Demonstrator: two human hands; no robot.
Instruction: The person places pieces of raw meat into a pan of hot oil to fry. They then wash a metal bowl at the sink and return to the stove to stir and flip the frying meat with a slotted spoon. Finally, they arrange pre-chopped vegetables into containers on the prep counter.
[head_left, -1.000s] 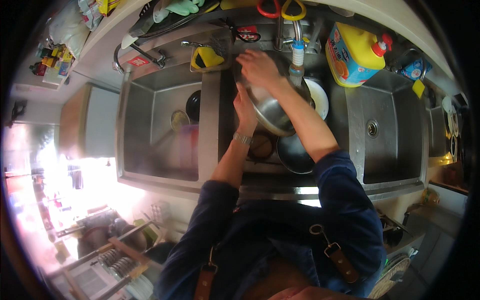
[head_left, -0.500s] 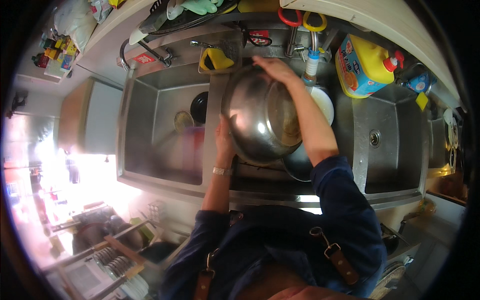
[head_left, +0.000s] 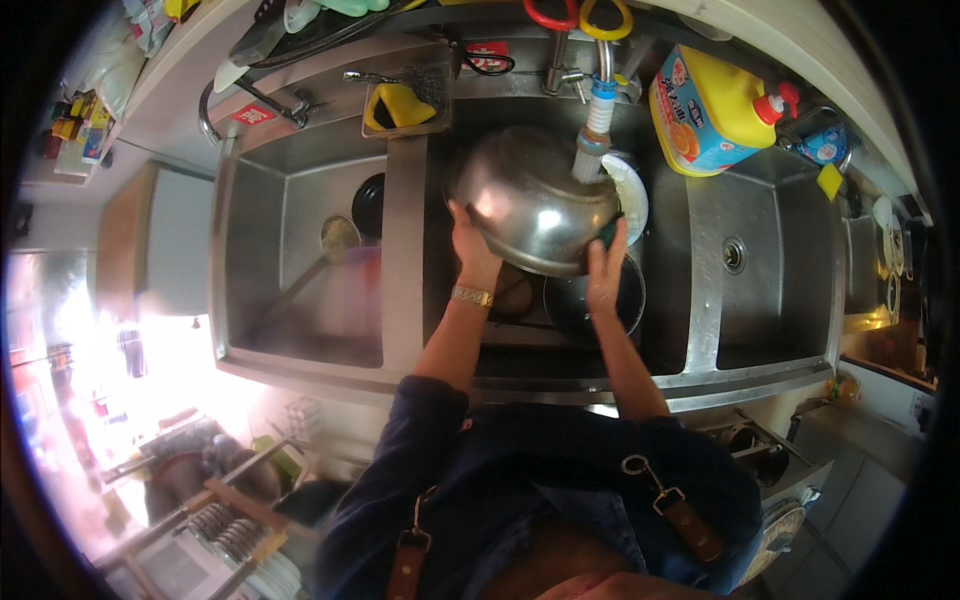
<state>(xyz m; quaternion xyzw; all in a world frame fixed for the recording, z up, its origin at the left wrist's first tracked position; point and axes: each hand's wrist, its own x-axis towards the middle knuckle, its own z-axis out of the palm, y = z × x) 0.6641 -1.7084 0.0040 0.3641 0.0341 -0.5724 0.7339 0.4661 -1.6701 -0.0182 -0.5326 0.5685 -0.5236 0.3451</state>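
Note:
A large stainless-steel bowl [head_left: 520,205] is tilted over the middle sink, its rounded outside facing up. My left hand [head_left: 474,248] grips its near left edge, fingers partly hidden behind the metal. At the near right edge, my right hand [head_left: 604,272] presses a dark green scouring pad [head_left: 608,232] to the bowl, with most of the pad covered by the fingers. Above the bowl's right side is the yellow-handled faucet [head_left: 598,112], with streaked water falling from its spout onto the metal. A white dish [head_left: 630,200] and a black pan [head_left: 625,300] lie below in the sink.
A yellow jug [head_left: 710,115] with a red pump stands behind the right basin [head_left: 765,300]. At the back left sits a tray holding a yellow sponge [head_left: 405,105]. The left basin [head_left: 300,200] contains a black bowl [head_left: 369,205] and a strainer [head_left: 340,235].
My right hand has come from the bowl's far rim round to its near right side, where the green pad now shows. The bowl has tipped and water now falls on it.

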